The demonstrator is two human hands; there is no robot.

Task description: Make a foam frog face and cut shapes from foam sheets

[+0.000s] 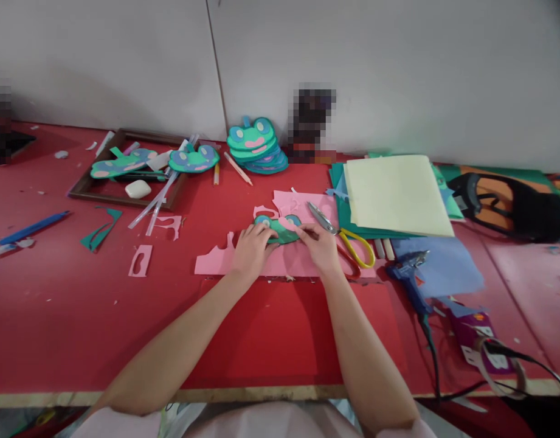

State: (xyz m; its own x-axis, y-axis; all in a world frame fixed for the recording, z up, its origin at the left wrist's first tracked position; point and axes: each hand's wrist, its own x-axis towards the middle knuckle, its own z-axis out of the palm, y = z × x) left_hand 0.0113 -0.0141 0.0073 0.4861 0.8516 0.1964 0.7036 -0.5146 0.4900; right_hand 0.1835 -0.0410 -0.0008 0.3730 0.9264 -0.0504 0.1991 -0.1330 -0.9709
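Observation:
A green frog-face cutout (285, 234) with blue and pale eyes lies over pink foam sheets (289, 264) in front of me. My left hand (253, 246) grips the cutout's left side, fingers bent over its edge. In my right hand (318, 243) a small pink piece (287, 224) is pinched at its right end, and it lies across the front of the frog face. Whether the piece is stuck down I cannot tell. Just right of my right hand are scissors (352, 243) with yellow and red handles, blades pointing away and left.
Behind stands a stack of finished frog faces (252, 143). A brown frame (79, 182) with clear sticks and more faces is at the left. Right are pale foam sheets (393, 188), a blue glue gun (410, 277) with its cable and a black strapped item (526, 207).

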